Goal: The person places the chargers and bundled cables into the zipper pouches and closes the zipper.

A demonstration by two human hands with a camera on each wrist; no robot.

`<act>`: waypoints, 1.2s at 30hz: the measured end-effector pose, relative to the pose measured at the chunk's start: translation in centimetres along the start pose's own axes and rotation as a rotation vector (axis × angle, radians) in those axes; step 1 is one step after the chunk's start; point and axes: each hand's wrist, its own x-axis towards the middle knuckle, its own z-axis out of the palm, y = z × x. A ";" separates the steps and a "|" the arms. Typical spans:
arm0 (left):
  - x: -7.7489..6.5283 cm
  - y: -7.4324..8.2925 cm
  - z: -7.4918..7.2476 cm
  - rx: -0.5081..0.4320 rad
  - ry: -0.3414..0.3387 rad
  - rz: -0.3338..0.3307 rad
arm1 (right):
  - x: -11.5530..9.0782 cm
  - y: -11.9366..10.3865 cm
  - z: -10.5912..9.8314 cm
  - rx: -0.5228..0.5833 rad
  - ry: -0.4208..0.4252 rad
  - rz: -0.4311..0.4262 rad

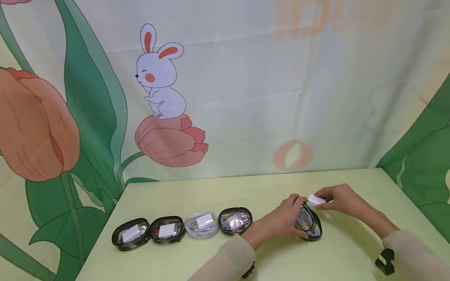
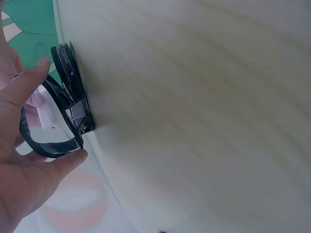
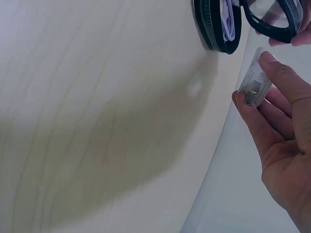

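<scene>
My left hand grips the raised clear lid of an oval, black-edged zip case, thumb on one side and fingers on the other. The case stands open on the table, and a pale coiled cable shows inside it. Close beside the case, my right hand pinches a white charger plug between thumb and fingers, its metal prong side facing the right wrist camera. In the head view the plug is just above the far right edge of the case, off the table.
Left of my hands, several oval cases stand in a row on the pale table: a black-edged one, a clear white one, and two more black-edged ones. Each shows a charger and cable. A printed cloth hangs behind the table's back edge.
</scene>
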 end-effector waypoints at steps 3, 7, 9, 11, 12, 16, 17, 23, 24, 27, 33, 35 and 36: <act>0.0 -0.1 0.0 -0.001 0.004 0.001 | -0.2 -0.6 -0.1 -0.004 -0.006 -0.003; 0.1 -0.1 0.1 -0.006 0.010 0.000 | -0.4 -1.2 -0.1 -0.010 -0.017 0.010; 0.1 -0.1 0.1 -0.009 0.013 -0.001 | -0.5 -1.4 -0.1 -0.005 -0.026 0.022; 0.1 -0.1 0.0 -0.010 0.014 -0.004 | -0.6 -1.7 -0.1 0.012 -0.034 0.038; 0.1 -0.1 0.0 -0.010 0.014 -0.006 | -0.7 -1.8 0.0 0.019 -0.036 0.045; 0.2 -0.2 0.0 -0.015 0.011 -0.017 | -1.0 -2.6 0.6 0.059 -0.043 0.060; 0.1 -0.2 0.0 -0.019 0.009 -0.019 | -1.1 -2.8 0.8 0.066 -0.043 0.057; 0.0 -0.3 0.0 -0.025 0.009 -0.008 | -1.3 -3.9 2.7 0.050 -0.017 0.037; 0.0 -0.3 0.0 -0.025 0.011 -0.004 | -1.3 -3.9 3.1 0.038 -0.011 0.045; 0.0 -0.4 0.1 -0.027 0.013 0.006 | -1.4 -3.9 4.2 0.020 0.001 0.075; 0.0 -0.5 0.1 -0.023 0.008 0.014 | -1.7 -3.7 3.9 0.099 -0.088 0.079; -0.1 -0.5 0.0 -0.028 0.014 0.016 | -1.7 -3.6 3.0 0.155 -0.167 0.048; -0.1 -0.6 0.0 -0.032 0.018 0.017 | -1.7 -3.6 2.5 0.191 -0.207 0.034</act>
